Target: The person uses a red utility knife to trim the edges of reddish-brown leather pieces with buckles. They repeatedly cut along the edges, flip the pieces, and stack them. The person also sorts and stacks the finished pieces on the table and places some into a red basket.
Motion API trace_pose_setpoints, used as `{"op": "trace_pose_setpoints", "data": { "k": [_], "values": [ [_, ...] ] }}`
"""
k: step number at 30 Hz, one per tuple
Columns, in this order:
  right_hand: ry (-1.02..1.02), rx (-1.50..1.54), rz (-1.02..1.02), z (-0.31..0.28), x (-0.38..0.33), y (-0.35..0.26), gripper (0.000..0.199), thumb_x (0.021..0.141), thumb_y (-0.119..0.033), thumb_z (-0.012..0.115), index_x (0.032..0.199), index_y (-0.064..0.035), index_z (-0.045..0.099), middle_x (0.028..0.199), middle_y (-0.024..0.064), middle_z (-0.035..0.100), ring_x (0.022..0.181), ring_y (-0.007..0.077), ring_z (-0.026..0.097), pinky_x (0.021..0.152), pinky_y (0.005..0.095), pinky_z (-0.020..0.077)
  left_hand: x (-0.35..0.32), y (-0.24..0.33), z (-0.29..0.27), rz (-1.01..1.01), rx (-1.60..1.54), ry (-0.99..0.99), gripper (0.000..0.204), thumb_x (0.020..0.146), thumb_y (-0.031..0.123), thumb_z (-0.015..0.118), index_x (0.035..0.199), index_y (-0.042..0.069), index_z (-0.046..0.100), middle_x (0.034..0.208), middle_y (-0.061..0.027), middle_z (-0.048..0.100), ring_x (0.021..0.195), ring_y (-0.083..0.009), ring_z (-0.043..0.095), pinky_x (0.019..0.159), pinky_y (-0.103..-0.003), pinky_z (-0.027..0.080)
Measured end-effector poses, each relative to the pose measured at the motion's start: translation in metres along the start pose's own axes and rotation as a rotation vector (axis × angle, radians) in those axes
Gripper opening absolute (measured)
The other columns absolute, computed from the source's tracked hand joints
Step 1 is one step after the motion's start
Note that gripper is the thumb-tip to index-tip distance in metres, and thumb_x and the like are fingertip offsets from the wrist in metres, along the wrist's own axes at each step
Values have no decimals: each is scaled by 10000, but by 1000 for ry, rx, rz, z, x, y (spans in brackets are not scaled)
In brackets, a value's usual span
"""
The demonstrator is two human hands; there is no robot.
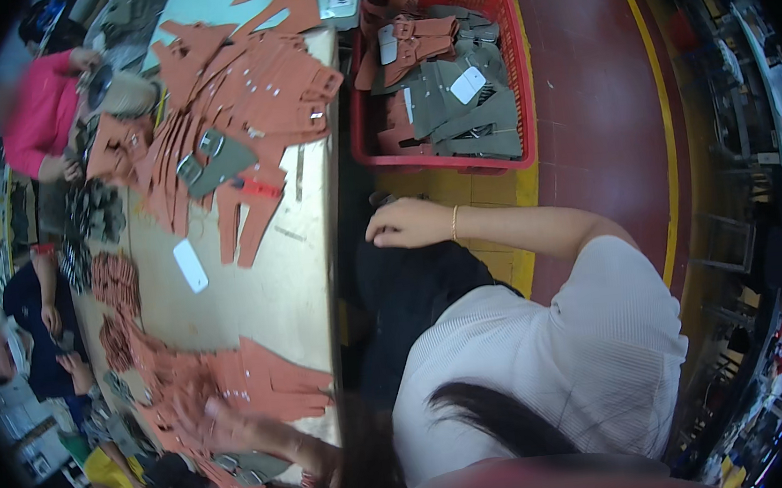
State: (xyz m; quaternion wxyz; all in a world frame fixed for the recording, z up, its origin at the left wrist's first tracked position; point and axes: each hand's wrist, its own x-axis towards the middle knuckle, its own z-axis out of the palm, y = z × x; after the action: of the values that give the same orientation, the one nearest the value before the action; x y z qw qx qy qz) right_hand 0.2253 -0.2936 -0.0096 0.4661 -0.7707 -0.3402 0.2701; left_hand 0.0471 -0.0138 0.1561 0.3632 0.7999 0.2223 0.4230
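My left hand [205, 414] is slightly blurred, fingers apart and seemingly holding nothing. It reaches over a layer of orange leather-like cut pieces [267, 378] at the near end of the table; whether it touches them I cannot tell. My right hand [408, 222], with a thin bracelet at the wrist, lies on the dark cloth of my lap [422, 274], its fingers loosely extended. Farther up the table is a big heap of orange strap pieces [254, 88]. A grey-green piece with metal buckles [219, 165] lies on that heap. A white card [191, 265] is on the bare tabletop.
A red plastic basket [524, 81] with green and orange pieces stands right of the table [293, 300]. Bundled orange pieces [115, 282] line the table's left side. Across it are a person in pink [40, 118] and one in dark clothes [35, 306].
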Motion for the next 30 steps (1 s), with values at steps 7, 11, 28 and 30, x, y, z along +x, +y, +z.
{"op": "trace_pose_setpoints", "data": {
  "k": [7,11,28,30],
  "values": [
    [536,-144,56,-122,26,99,186,865,-183,572,972,-49,646,928,129,631,915,316,602,824,409,481,-12,-2,207,470,29,-707,512,796,-51,636,1276,5,467,1310,-223,456,1192,-365,483,979,-422,419],
    [758,-507,97,-203,62,158,236,847,-253,615,999,-74,639,1059,104,594,1040,319,550,867,466,449,-22,-13,275,559,-20,-702,487,757,-51,659,1217,35,524,1311,-237,444,1222,-428,447,995,-467,417],
    [434,-699,604,-283,160,243,609,699,-418,739,1133,-105,447,1197,122,579,1184,331,519,1018,665,248,-30,-40,308,558,198,-945,482,790,20,660,1243,67,500,1384,-219,398,1315,-488,321,1056,-569,314],
    [423,-634,500,-279,143,234,576,707,-394,738,1119,-112,450,1149,113,597,1157,346,529,1003,663,260,-27,-37,307,561,226,-977,468,790,29,663,1231,66,511,1368,-221,424,1308,-482,339,1054,-573,311]
  ]
}}
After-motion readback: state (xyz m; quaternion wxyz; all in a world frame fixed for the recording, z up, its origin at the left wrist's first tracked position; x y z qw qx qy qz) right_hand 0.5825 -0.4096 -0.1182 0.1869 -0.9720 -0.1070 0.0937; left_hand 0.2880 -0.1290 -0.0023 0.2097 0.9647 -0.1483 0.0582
